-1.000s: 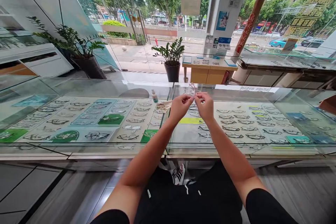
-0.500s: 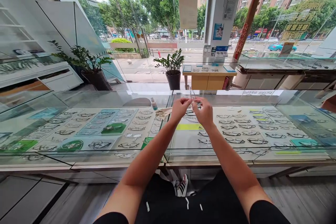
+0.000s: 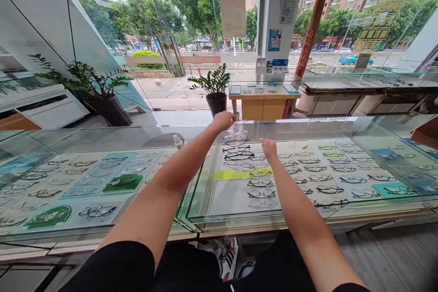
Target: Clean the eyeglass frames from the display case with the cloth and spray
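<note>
My left hand (image 3: 224, 121) reaches to the far edge of the glass counter, its fingers closed at the end of a line of eyeglasses. They pinch a thin-rimmed pair of eyeglasses (image 3: 240, 122), partly hidden by the hand. Towards me from there, a column of dark-framed eyeglasses (image 3: 238, 149) runs down the counter. To the right of that column is my right hand (image 3: 269, 148), over the glass with its fingers curled together. Whatever those fingers hold, if anything, is too small to make out.
A spray bottle (image 3: 178, 142) stands on the counter left of my left forearm. Below the glass top (image 3: 287, 130) lie rows of eyeglasses, with a yellow strip (image 3: 226, 174) among them. A potted plant (image 3: 215, 89) stands beyond the counter.
My hands were together on a pair of eyeglasses and have parted. The left has gone forward, the right a little lower and right. The view has shifted right; my left arm now hides the cloth.
</note>
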Action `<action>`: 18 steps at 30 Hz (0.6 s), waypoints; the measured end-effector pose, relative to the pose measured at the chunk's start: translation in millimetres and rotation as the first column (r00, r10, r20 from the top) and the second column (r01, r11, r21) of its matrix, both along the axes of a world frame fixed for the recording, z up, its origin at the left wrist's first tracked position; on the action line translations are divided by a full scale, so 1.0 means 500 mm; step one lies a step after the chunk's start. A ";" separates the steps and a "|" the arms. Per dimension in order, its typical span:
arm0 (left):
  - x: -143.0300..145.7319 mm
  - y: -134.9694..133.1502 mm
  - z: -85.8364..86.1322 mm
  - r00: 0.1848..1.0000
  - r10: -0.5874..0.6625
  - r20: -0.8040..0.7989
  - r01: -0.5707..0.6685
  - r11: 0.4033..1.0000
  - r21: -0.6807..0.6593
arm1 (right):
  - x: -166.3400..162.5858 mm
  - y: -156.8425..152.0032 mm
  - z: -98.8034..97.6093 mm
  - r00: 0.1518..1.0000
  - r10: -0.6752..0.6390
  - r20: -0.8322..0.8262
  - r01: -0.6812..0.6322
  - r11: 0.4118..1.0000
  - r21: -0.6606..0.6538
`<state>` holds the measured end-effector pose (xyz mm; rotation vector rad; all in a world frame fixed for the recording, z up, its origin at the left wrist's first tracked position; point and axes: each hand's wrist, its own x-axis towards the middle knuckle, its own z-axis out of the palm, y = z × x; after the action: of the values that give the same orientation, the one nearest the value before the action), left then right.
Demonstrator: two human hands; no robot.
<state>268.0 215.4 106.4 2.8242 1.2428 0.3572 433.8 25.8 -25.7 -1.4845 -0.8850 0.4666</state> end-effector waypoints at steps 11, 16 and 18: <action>0.103 0.133 -0.082 0.984 0.011 -0.176 -0.006 1.000 0.029 | 0.005 0.029 -0.030 0.990 -0.025 -0.137 0.013 0.996 -0.090; 0.127 0.137 -0.115 0.972 -0.009 -0.233 0.000 0.999 -0.036 | 0.005 0.024 -0.028 0.984 -0.019 -0.176 0.000 0.994 -0.107; 0.129 0.131 -0.122 0.973 -0.008 -0.229 -0.004 0.999 -0.052 | 0.005 0.023 -0.027 0.983 -0.018 -0.182 -0.003 0.994 -0.112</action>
<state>332.7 281.1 45.3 2.8859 1.2646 -0.0038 436.4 37.2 -39.1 -1.5193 -0.7176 0.6451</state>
